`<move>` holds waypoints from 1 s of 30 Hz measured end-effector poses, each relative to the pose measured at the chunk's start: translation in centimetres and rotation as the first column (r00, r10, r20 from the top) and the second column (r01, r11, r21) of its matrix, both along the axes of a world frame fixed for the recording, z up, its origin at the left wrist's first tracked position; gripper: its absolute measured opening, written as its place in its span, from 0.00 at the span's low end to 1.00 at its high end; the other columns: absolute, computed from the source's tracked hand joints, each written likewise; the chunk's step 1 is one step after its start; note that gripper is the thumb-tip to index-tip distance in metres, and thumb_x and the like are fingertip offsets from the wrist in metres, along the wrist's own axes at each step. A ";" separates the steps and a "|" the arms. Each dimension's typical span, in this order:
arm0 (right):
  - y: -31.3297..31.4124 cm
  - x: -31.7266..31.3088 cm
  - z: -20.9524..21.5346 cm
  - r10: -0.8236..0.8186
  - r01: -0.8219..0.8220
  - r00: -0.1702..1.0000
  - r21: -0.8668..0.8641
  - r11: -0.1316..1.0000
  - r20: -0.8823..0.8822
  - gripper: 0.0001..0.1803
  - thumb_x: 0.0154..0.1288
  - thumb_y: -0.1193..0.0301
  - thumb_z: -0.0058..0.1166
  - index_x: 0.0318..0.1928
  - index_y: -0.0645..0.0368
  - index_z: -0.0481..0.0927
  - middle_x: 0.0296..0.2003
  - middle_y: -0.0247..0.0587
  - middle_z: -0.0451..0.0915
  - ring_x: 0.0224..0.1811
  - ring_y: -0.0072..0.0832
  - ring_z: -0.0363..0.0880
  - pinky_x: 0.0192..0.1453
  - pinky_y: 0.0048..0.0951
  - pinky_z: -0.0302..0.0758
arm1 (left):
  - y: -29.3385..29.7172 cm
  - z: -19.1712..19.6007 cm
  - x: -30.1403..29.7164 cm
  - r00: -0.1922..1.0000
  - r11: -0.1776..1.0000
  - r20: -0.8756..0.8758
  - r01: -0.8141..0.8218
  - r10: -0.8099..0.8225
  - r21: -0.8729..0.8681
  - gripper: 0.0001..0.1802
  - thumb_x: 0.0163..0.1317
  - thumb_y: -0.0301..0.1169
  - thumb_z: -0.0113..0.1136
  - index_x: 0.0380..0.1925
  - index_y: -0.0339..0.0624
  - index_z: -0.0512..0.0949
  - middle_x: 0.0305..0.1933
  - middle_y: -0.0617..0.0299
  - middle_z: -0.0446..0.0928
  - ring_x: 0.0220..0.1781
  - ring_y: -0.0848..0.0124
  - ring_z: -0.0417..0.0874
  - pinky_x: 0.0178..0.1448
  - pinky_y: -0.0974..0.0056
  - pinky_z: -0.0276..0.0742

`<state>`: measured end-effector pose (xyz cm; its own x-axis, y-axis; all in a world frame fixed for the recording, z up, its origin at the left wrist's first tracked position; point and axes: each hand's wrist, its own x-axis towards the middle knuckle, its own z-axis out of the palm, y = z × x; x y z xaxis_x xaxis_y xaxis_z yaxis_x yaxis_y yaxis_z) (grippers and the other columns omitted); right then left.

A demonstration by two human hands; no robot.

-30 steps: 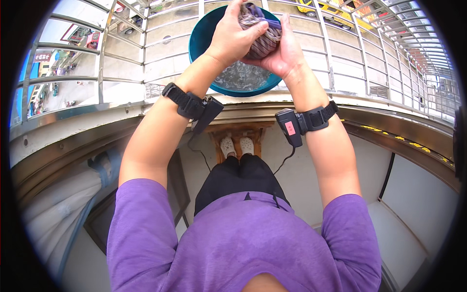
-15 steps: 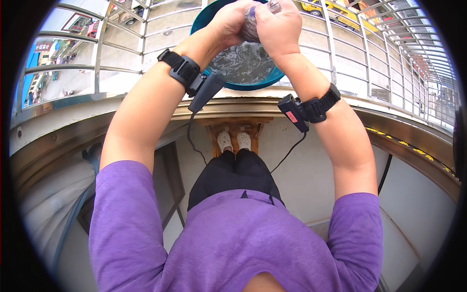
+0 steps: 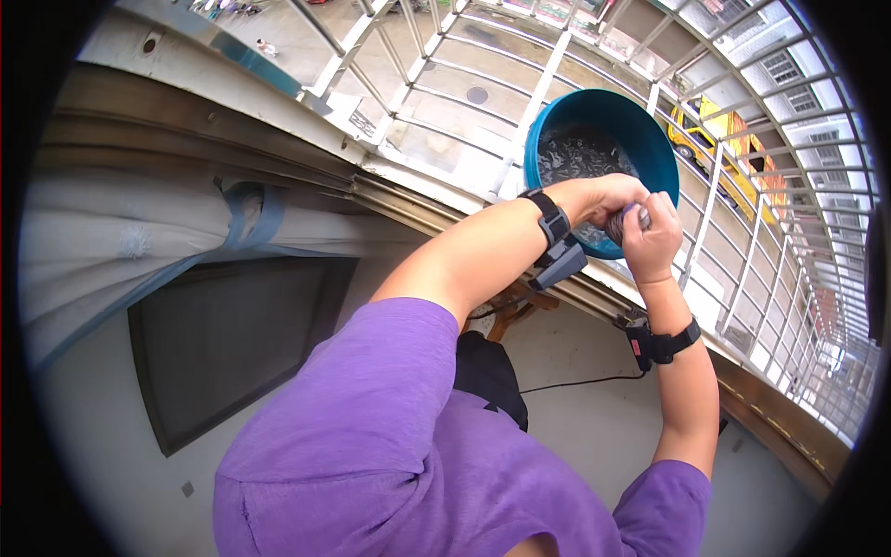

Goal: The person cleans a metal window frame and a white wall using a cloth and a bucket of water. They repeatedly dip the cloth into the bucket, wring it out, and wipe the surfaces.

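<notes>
A teal bucket (image 3: 655,139) with churned, greyish water (image 3: 580,156) in it stands at the railing, right of the middle. Over its near side, both hands grip a bunched grey cloth (image 3: 614,226) with a bit of purple showing. My left hand (image 3: 614,192) is closed round one end of it. Close against it, my right hand (image 3: 653,243) is closed on the other end in a fist. Most of the cloth is hidden inside the fingers. Black straps with small boxes sit on both wrists.
A metal window cage (image 3: 548,79) surrounds the bucket, with a street and a yellow truck (image 3: 719,153) far below. The window sill (image 3: 418,209) runs between me and the bucket. At the left hangs a tied-back pale curtain (image 3: 130,223). Cables trail from the wrist boxes.
The view has swung left and tilted, so the bucket and hands now appear farther right and lower. Both hands still hold the cloth over the bucket.
</notes>
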<state>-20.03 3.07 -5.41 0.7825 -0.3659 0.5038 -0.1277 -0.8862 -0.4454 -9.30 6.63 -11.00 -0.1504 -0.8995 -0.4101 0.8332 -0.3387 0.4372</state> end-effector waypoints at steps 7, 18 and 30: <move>-5.1 -0.2 -1.2 -0.102 0.153 0.961 0.183 0.971 -0.259 0.14 0.64 0.63 0.49 0.32 0.63 0.72 0.31 0.52 0.75 0.32 0.45 0.75 0.36 0.37 0.70 | 1.1 1.5 -0.9 0.203 0.825 0.886 -0.494 0.416 -0.274 0.10 0.57 0.32 0.55 0.33 0.34 0.76 0.33 0.48 0.78 0.38 0.58 0.80 0.45 0.58 0.74; 0.5 -1.6 9.2 0.157 -0.162 0.986 0.478 0.863 0.052 0.14 0.62 0.66 0.59 0.39 0.61 0.72 0.31 0.33 0.74 0.30 0.19 0.70 0.40 0.19 0.68 | 10.0 6.6 -0.5 -0.061 0.906 0.929 -0.205 0.366 -0.370 0.10 0.61 0.32 0.51 0.34 0.36 0.75 0.36 0.48 0.76 0.39 0.54 0.77 0.43 0.57 0.73; 7.8 -9.4 3.8 0.413 -0.102 0.892 0.806 0.583 -0.186 0.06 0.59 0.79 0.51 0.38 0.63 0.77 0.34 0.37 0.80 0.40 0.24 0.78 0.46 0.24 0.74 | 23.8 15.4 -0.1 0.554 0.891 0.728 -0.418 0.403 -0.176 0.09 0.66 0.26 0.45 0.41 0.34 0.72 0.37 0.59 0.77 0.35 0.76 0.79 0.41 0.70 0.77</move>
